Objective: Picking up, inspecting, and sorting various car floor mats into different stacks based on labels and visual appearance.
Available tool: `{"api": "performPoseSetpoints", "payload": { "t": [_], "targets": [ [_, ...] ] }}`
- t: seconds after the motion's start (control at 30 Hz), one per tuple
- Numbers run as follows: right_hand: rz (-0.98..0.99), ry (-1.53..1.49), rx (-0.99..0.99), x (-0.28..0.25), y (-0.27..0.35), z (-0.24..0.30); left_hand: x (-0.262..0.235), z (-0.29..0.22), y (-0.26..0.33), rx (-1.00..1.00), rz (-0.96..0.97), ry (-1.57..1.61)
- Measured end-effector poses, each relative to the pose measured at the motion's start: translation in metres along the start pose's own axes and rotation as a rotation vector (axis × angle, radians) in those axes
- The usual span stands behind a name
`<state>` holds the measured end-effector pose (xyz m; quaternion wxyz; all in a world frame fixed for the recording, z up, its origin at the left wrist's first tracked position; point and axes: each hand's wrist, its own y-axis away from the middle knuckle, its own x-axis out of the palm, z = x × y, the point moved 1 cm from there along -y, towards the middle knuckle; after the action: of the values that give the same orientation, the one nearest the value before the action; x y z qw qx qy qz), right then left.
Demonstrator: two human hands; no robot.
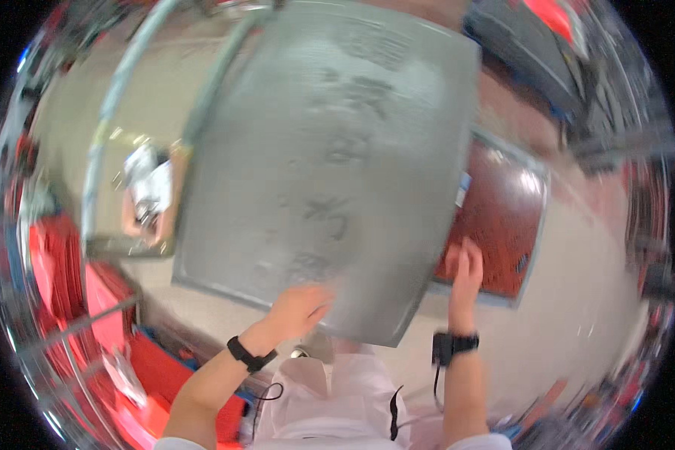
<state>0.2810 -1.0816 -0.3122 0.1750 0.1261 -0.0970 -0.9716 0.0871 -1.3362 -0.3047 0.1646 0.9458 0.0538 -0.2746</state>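
A large grey flat panel (277, 150) with a raised rim and dark handwritten marks fills the middle, tilted slightly in front of me. My left hand (300, 309) is over its near edge; motion smears its fingers, and whether they grip the rim cannot be told. Just off the panel's right edge, my right hand (465, 270) has its fingers apart with nothing visible in them. Beneath that hand lies a glossy dark-red panel (506, 217) in a grey frame, partly covered by the grey one. Black bands with a cable sit on both my wrists.
To the left, a pale metal rail (112, 105) runs beside a pinkish tray (174, 184) holding shiny metal parts. Stacked red bins (56, 259) stand at the lower left. Dark equipment (529, 56) is at the far right. Pale floor (585, 277) shows right of the red panel.
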Motion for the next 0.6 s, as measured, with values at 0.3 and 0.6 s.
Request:
{"api": "performPoseSetpoints", "payload": {
  "t": [0.3,0.6],
  "targets": [
    [1.156,0.668,-0.074,0.030,0.223,-0.042,0.111,0.008,0.351,-0.612,0.046,-0.137],
    [2.313,1.514,-1.529,0.034,0.215,-0.148,0.275,-0.073,0.589,-1.015,-0.419,0.254]
  ]
}}
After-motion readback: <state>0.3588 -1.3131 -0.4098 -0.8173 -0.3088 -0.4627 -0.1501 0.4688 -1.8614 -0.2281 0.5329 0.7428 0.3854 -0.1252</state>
